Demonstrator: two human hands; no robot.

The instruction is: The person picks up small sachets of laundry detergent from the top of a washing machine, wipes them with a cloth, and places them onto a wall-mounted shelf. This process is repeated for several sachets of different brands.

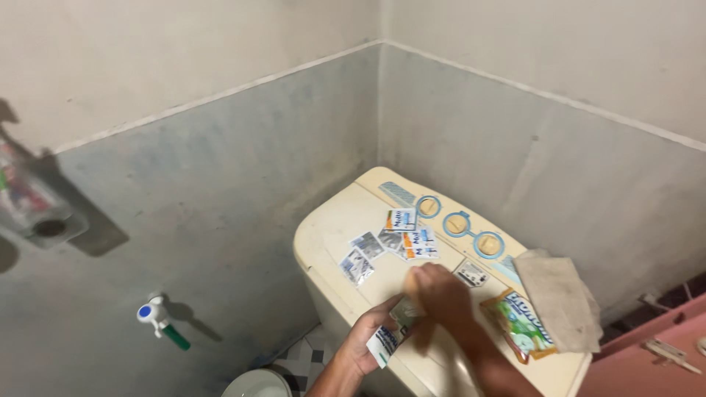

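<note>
A cream twin-tub washing machine (323,239) stands in the corner of grey walls. My left hand (368,338) grips a small white and blue sachet (384,343) over the machine's front edge. My right hand (440,290), blurred, pinches the top of the same sachet at its grey end. Several small sachets (382,246) lie scattered on the lid just beyond my hands. A green and orange detergent pouch (523,323) lies to the right of my right forearm.
A folded beige cloth (559,298) rests on the machine's right end. Three round blue-ringed dials (457,223) line the back panel. A wall tap with a blue and green handle (158,320) sticks out at left. A white bucket rim (257,382) sits below. A wall shelf (33,213) hangs far left.
</note>
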